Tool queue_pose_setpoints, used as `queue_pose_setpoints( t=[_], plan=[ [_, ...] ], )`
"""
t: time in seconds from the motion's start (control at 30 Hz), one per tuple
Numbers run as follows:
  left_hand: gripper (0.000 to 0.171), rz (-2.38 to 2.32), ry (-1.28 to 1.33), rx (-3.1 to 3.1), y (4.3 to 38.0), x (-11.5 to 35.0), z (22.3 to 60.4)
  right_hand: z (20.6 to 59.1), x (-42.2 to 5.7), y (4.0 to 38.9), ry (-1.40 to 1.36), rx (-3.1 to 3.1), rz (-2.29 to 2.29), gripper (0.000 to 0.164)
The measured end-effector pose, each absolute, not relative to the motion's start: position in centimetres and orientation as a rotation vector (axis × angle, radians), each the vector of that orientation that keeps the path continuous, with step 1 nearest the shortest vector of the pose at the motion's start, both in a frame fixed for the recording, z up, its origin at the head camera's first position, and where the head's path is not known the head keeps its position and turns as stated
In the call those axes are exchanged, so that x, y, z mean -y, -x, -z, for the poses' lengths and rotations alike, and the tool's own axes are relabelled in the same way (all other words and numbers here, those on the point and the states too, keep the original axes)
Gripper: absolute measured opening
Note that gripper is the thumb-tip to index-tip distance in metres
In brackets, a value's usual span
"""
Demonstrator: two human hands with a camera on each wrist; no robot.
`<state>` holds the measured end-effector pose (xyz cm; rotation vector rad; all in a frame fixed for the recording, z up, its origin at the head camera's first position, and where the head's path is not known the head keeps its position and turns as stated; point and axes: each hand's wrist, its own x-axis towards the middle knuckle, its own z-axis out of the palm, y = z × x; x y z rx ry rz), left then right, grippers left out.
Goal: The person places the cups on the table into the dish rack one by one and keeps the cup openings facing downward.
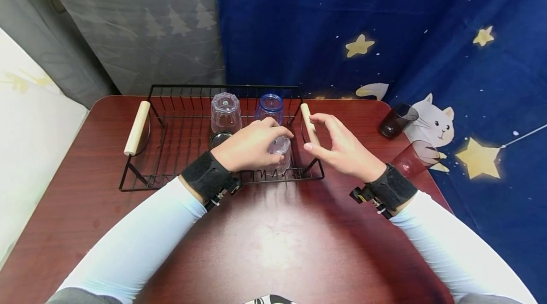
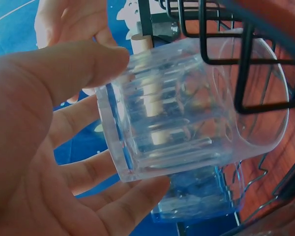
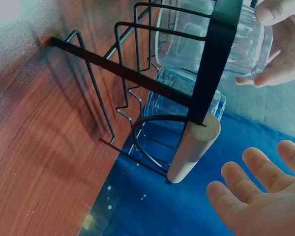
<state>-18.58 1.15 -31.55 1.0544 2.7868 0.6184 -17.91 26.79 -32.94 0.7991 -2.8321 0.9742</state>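
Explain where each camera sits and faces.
Head: on the head, facing forward and down at the rack; left hand, right hand and sleeves show.
Left wrist: on that wrist, facing the clear glass; both hands show.
Right wrist: on that wrist, facing the rack's wooden handle; both hands show.
Both wrist views include the clear glass.

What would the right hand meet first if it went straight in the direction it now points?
Probably the nearer wooden handle, just ahead of the right hand, though the gap's depth is unclear.
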Motion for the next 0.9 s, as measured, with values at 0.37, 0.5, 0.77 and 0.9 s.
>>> queue_pose_setpoints(
  t=[0.37, 0.5, 0.77, 0.9],
  plan=[
    [0.051, -0.625, -1.028, -2.767, 18.61, -1.45, 32.04, 33.03, -26.67, 17.82, -0.786, 2.849, -0.979, 0.064],
    [0.051, -0.609, -1.015, -2.772, 18.64, -1.54, 32.16, 33.15, -26.70, 17.75, -0.783, 2.849, -0.971, 0.063],
    [0.052, -0.600, -0.988, -2.769, 18.64, -1.70, 32.22, 33.53, -26.75, 17.72, -0.806, 2.836, -0.972, 0.061],
    [0.053, -0.603, -0.975, -2.762, 18.65, -1.81, 32.17, 33.58, -26.81, 17.72, -0.807, 2.837, -0.983, 0.061]
  ],
)
